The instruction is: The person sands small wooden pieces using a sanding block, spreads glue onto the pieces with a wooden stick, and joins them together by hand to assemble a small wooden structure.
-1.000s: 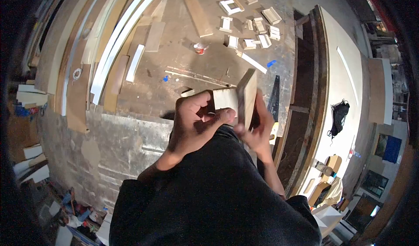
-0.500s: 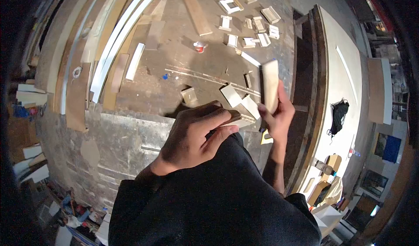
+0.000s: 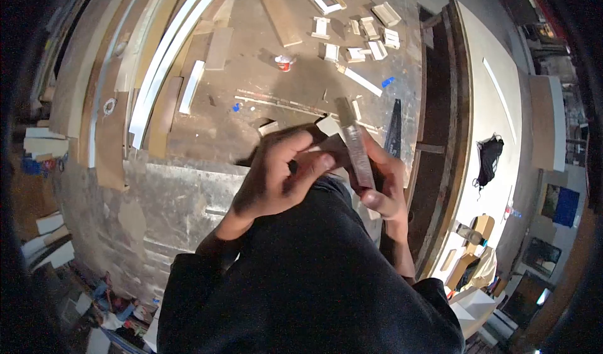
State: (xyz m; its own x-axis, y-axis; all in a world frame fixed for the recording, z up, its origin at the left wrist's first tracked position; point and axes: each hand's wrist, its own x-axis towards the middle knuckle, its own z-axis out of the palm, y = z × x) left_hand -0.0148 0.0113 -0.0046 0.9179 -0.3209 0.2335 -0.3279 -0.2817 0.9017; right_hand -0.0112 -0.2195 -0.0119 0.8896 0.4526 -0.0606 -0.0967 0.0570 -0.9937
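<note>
My left hand (image 3: 276, 172) pinches a small flat wooden piece (image 3: 334, 148) between thumb and fingers, just above my lap. My right hand (image 3: 384, 181) grips a longer rectangular wooden block (image 3: 357, 150), held upright and tilted, its edges smeared by motion. The block's lower part meets or overlaps the end of the small piece; whether they press together I cannot tell. Beyond my hands, a pale wooden offcut (image 3: 328, 125) lies partly hidden on the work surface. A dark saw blade (image 3: 394, 128) rests right of my right hand.
Several small wooden assemblies (image 3: 326, 3) are scattered at the far side. A red and white cup (image 3: 283, 63) stands mid-surface. Long boards and strips (image 3: 169, 59) lie at left. A raised pale panel (image 3: 496, 115) at right carries a black cloth item (image 3: 488, 160).
My right hand has brought the block left and down against the small piece in my left hand. The saw blade and a blue item beyond it now show.
</note>
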